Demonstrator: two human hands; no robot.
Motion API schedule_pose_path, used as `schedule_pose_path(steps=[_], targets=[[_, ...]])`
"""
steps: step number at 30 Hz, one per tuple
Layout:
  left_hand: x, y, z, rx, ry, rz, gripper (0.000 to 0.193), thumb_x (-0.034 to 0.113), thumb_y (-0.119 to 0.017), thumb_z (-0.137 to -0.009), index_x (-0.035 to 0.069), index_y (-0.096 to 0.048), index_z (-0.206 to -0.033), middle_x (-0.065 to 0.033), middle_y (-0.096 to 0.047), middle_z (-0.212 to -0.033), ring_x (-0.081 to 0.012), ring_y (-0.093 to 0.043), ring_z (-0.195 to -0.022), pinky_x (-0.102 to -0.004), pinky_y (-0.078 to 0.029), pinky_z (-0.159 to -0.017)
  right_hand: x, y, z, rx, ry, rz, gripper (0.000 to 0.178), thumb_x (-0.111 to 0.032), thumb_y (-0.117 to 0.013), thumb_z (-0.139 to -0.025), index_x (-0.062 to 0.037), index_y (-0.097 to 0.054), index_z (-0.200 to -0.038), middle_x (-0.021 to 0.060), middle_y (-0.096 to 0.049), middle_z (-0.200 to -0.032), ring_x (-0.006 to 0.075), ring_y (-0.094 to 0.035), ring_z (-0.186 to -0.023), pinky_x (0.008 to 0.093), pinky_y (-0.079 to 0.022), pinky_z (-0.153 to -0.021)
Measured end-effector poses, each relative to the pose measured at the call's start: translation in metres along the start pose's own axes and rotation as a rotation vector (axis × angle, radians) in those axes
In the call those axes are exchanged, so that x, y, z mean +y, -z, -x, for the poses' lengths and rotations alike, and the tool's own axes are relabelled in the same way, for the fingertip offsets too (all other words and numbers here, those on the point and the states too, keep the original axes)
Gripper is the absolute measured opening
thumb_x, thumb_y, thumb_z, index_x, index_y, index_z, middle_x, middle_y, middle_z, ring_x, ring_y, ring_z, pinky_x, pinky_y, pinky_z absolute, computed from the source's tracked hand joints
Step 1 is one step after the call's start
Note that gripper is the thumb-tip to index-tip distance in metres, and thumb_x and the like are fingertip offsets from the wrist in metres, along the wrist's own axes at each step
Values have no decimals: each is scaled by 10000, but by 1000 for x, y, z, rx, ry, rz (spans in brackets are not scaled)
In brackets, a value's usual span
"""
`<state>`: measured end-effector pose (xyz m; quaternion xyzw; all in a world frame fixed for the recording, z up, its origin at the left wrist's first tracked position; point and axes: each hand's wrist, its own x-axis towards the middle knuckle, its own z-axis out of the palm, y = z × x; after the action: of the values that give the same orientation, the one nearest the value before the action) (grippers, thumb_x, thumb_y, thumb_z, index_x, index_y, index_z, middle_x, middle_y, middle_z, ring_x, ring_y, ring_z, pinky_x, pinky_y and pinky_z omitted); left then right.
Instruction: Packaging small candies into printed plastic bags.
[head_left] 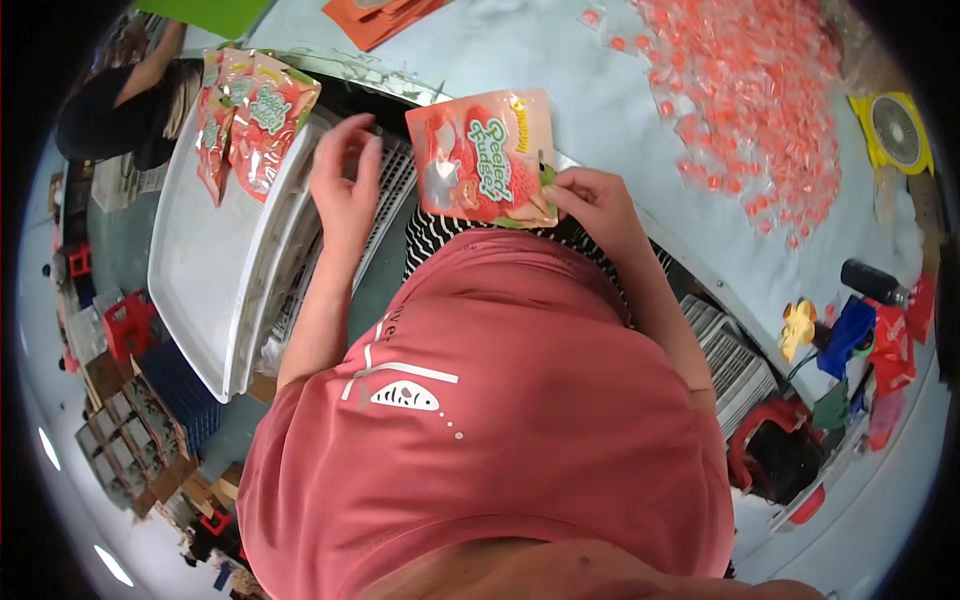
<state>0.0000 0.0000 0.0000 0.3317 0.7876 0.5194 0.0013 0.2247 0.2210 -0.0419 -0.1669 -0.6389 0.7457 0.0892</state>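
Note:
A pink candy pouch (470, 165) with a printed front is held up before my body, at the edge of the table. My right hand (600, 208) pinches its lower right corner between thumb and fingers. To the left of the pouch, my left hand (345, 178) is raised with curved fingers apart and nothing in them. That hand is beside a white plastic tray (190, 270) stacked on others. Similar filled pouches (250, 120) lie overlapping at the tray's far end.
Many wrapped red candies (745, 110) are heaped on the pale table (540, 60) at the right. A yellow fan (893, 130) stands beyond them. Orange pouches (375, 22) lie at the far edge. Another person's arm (150, 70) shows at the upper left.

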Motion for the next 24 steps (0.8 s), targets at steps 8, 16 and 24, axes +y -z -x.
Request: schedule_pose_path(steps=[8,16,24], targets=[[62,-73,17,-410,-97,5,182,124,-756,-852,16,-637,-768,-38,-596,-664,-125,-554,-552,-283,-445,-516,-20,-19,-6,-39,-70,56,120,-71,-692,-913,3,-650,-828,-26,-617,-712,18,-548,-652,188,-426,-577],[52,-81,17,-490,522,554,215,111,-696,-921,44,-587,-748,66,-524,-599,-9,-452,-539,-199,-349,-486,-24,-25,-7,40,-64,67,226,-125,-729,-898,-33,-594,-743,-50,-560,-608,8,-454,-543,195,-348,-497],[48,-86,25,-312,124,161,67,66,-690,-762,25,-636,-765,-53,-601,-600,-106,-565,-530,-290,-437,-512,-23,-29,-16,377,756,1193,189,-70,-743,-772,-67,-654,-939,85,-569,-847,284,-593,-753,381,-491,-608]])
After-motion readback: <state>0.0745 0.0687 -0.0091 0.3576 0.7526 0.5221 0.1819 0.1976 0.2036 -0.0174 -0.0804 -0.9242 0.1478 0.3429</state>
